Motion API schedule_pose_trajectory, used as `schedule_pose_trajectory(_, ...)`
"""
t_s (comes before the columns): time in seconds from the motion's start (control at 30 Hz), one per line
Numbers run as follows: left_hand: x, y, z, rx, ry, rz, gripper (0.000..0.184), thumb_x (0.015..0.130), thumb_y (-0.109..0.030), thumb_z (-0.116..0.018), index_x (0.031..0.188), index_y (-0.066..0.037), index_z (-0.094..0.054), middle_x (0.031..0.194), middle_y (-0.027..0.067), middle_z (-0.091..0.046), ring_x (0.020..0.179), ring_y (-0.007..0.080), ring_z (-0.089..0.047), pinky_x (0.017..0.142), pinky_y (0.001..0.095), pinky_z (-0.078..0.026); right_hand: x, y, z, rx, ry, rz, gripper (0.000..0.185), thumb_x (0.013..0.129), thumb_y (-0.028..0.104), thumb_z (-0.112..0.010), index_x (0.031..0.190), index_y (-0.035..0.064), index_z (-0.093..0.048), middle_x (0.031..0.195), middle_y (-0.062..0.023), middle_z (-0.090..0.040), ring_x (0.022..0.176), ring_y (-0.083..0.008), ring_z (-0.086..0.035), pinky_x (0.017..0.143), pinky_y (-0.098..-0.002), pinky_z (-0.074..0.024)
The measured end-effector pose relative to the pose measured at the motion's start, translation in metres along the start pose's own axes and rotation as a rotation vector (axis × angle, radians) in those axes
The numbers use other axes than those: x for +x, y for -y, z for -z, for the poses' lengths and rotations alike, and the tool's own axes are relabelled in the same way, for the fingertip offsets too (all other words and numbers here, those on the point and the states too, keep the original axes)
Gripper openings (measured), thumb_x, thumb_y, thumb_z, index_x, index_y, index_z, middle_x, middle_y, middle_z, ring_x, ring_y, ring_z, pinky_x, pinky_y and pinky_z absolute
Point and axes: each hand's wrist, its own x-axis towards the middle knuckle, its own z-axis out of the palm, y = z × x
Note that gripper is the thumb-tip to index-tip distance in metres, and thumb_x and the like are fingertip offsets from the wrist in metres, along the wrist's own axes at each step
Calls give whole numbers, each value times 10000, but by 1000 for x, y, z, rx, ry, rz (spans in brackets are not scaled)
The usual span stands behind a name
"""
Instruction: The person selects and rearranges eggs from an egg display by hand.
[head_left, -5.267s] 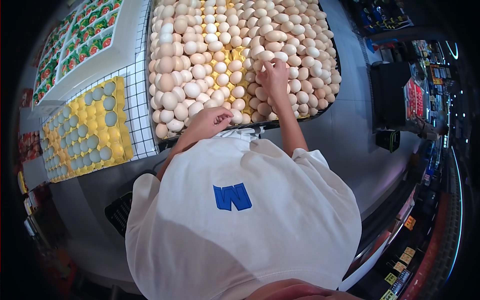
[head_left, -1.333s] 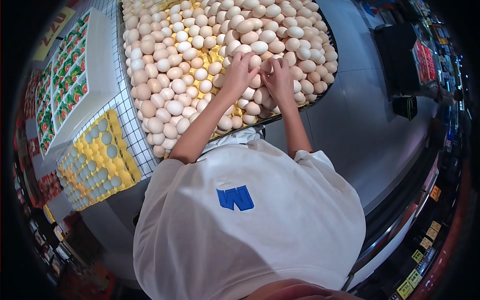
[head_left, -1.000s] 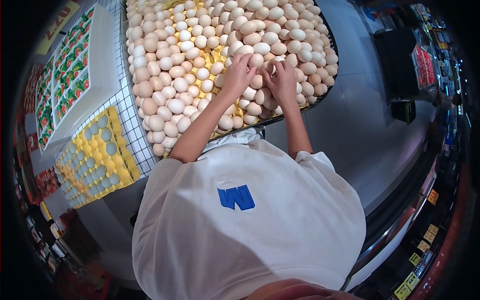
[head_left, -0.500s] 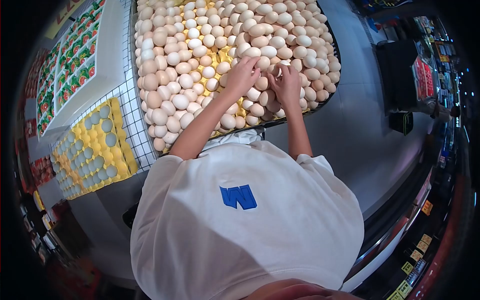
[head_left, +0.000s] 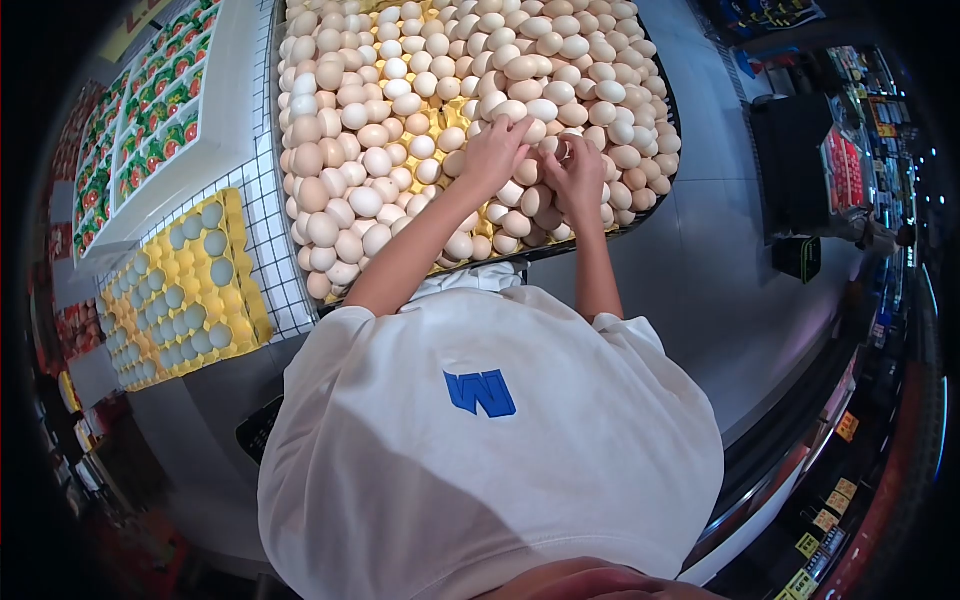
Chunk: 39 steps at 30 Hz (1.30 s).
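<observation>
Head view: 2 bare hands in among loose brown eggs, heaped high in a dark-edged display bin right in front of the person. Left hand lies over the near part of the heap, fingers bent and fairly close together, fingertips at 1 pale egg; contact looks likely, a lift can't be told. Right hand is just beside it, thumb and fingers curled into a narrow pinch around 1 egg's place; whether that egg is gripped or merely behind the fingers, cannot tell. Hands near each other, apart. Eggs sit lower to the left of the hands, with bare cells of a yellow tray showing between rows.

Step in hand, my read: handling or sorting single eggs at the heap's near side. Next move calls for a light, even hold on 1 egg at a time, neighbours steadied; eggs rest on each other, so pulling from low down could set some rolling. Separate yellow carton with bluish eggs is well apart, far left.
</observation>
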Motion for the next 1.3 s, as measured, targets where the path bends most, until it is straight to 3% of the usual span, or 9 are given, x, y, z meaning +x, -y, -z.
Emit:
schedule_pose_trajectory(0.3,-4,11,-3,-39,22,-11,466,842,-219,-671,1292,-201,-551,928,77,-571,780,287,-621,661,397,-519,6,-6,6,166,56,-105,330,715,194,-768,971,11,-671,774,-95,-629,662,-180,-614,607,-303,-511)
schedule_pose_trajectory(0.63,-5,13,-3,-68,17,-14,452,843,-215,-663,1279,-198,-547,936,81,-575,762,290,-626,644,399,-521,8,-4,9,173,79,-70,312,715,214,-763,946,25,-673,774,-104,-641,726,-240,-627,671,-357,-516)
schedule_pose_trajectory(0.83,-6,14,-3,-79,13,-7,442,845,-220,-660,1271,-189,-545,937,82,-578,764,292,-629,639,399,-524,6,-4,6,32,67,65,273,747,270,-743,897,61,-651,716,-86,-608,730,-267,-581,678,-416,-449)
schedule_pose_trajectory(1.1,-4,11,-3,-5,6,-25,471,837,-260,-673,1279,-176,-535,936,78,-574,766,285,-625,636,385,-524,2,5,8,-107,25,151,337,744,277,-755,979,73,-625,740,-68,-587,777,-270,-569,683,-433,-404)
schedule_pose_trajectory(1.3,1,7,-3,67,25,-47,497,820,-274,-691,1281,-176,-532,951,91,-559,744,294,-626,620,400,-525,5,-8,13,-13,-24,40,376,702,229,-777,997,57,-622,816,-85,-591,767,-264,-560,728,-407,-446)
